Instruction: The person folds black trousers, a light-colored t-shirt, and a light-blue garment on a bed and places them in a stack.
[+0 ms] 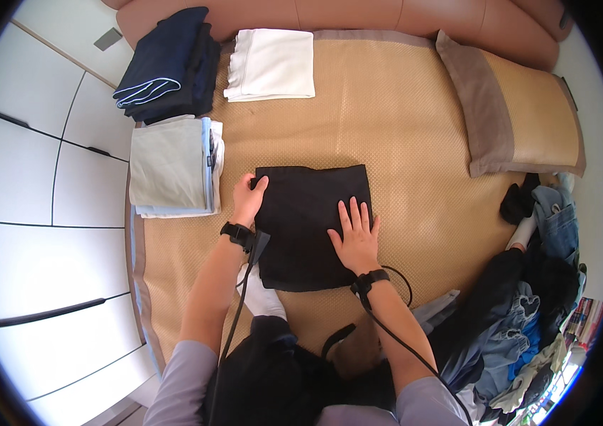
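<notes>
No lettering or number can be read.

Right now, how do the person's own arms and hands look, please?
The left hand and right hand wear no gloves. Black bands circle both wrists, with thin black cables running along the forearms. The short sleeves are pale lilac-grey.

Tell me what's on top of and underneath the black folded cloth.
On the black folded cloth, the right hand lies flat; the left hand pinches its upper left corner. The woven mat shows around the cloth; what lies directly underneath is covered.
</notes>
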The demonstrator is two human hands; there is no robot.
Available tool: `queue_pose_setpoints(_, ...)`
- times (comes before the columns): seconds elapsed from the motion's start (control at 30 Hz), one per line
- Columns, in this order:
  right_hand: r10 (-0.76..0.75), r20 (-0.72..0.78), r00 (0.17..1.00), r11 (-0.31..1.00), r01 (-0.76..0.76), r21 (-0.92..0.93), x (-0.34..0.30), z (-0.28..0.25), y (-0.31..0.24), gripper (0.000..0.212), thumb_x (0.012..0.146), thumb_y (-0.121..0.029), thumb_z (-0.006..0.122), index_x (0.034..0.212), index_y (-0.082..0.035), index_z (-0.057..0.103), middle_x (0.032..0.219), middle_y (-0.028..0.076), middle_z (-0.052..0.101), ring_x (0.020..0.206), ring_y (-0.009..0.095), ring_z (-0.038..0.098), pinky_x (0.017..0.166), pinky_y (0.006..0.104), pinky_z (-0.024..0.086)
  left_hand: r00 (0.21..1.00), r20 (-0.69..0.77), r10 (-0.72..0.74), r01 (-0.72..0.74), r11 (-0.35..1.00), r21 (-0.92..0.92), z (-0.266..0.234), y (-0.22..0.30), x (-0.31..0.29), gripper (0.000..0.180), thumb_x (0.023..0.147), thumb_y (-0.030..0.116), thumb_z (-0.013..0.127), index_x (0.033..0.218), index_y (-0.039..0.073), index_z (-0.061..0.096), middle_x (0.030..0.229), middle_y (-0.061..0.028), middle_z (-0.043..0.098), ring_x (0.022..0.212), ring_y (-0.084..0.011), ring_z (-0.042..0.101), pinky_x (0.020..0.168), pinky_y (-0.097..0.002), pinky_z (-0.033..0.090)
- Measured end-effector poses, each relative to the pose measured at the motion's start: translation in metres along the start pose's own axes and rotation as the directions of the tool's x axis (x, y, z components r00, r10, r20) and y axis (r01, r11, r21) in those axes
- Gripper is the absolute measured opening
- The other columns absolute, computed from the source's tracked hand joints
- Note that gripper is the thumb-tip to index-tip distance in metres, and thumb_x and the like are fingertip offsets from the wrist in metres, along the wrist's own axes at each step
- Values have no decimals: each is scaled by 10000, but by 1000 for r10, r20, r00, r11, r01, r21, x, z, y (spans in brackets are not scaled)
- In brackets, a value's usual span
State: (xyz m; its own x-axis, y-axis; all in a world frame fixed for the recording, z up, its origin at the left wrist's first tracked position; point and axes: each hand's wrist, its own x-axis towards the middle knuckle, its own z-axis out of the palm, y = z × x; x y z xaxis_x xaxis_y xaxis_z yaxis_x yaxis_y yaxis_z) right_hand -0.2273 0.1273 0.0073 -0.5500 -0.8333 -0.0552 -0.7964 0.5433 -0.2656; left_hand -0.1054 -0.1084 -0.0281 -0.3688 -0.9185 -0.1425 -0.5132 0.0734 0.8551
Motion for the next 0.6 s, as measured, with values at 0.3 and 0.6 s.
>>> queue_pose_setpoints(0.3,-96,276,956,964,20,265,31,-39,21,481,803,-282,547,1241,-119,437,1299,147,384,1207,311,348,972,442,297,977,198,-74,145,915,-377,-18,23,11,254,815,194,608,988,12,564,791,-38,590,700,-77,527,643,-204,421)
queue_pose_setpoints(0.6,-149,-232,961,981,174,92,88,-24,4,342,783,-185,555,1101,-67,505,1159,104,479,1101,279,430,900,454,349,972,236,-22,18,1000,18,-23,34,14,277,747,272,664,820,12,603,673,-29,572,650,-118,536,615,-259,439)
